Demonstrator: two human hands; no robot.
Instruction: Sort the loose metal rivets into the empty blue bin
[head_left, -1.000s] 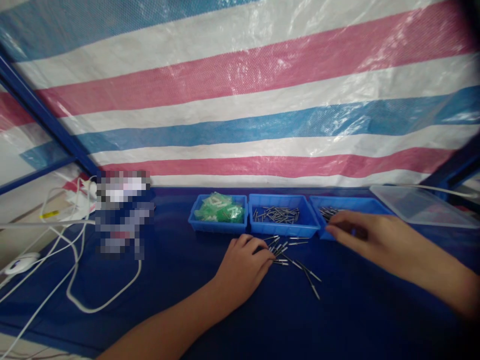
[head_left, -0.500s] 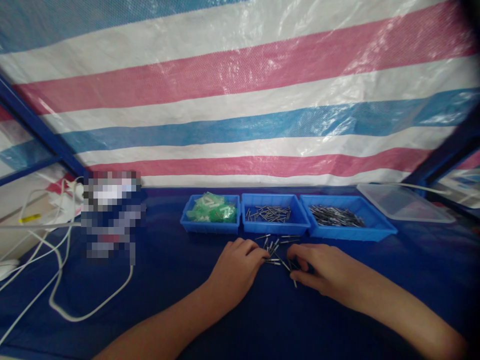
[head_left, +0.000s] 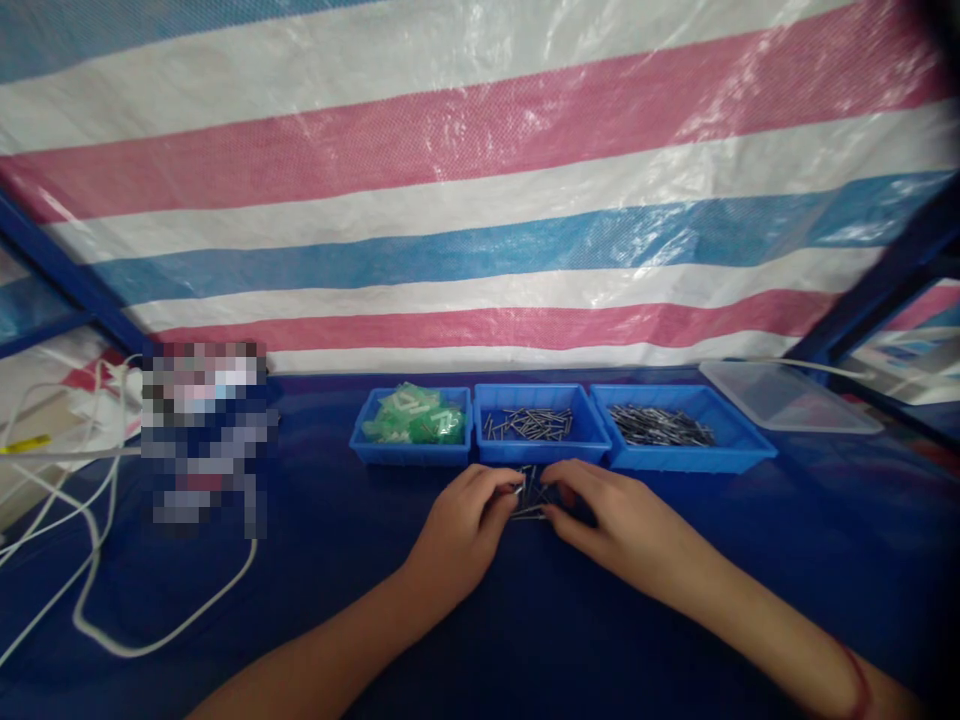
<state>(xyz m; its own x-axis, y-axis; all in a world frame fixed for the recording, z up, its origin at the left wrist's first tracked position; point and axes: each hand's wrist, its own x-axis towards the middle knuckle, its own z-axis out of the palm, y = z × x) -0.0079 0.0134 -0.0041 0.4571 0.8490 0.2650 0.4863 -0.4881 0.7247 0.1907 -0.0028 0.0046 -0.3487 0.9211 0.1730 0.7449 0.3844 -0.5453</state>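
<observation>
A small pile of thin metal blind rivets (head_left: 531, 494) lies on the dark blue table, between my two hands. My left hand (head_left: 466, 515) is at the pile's left side, its thumb and forefinger closed around the ends of some rivets. Across from it, my right hand (head_left: 609, 510) curves around the right side with thumb and fingertips apart, touching the rivets' edge. Just behind the pile stands a blue bin (head_left: 541, 455) with loose rivets (head_left: 536, 424) in it. My palms hide part of the pile.
Left of the middle bin, another blue bin (head_left: 412, 456) holds green plastic packets (head_left: 416, 412). The right bin (head_left: 694, 460) holds many darker rivets (head_left: 660, 426). A clear plastic lid (head_left: 787, 398) lies farther right. White cables (head_left: 135, 652) and a blurred-out patch occupy the left.
My hands have come closer together, drawing the scattered rivets into a tighter pile. My right hand has moved left and slightly up. The whole view has shifted a little.
</observation>
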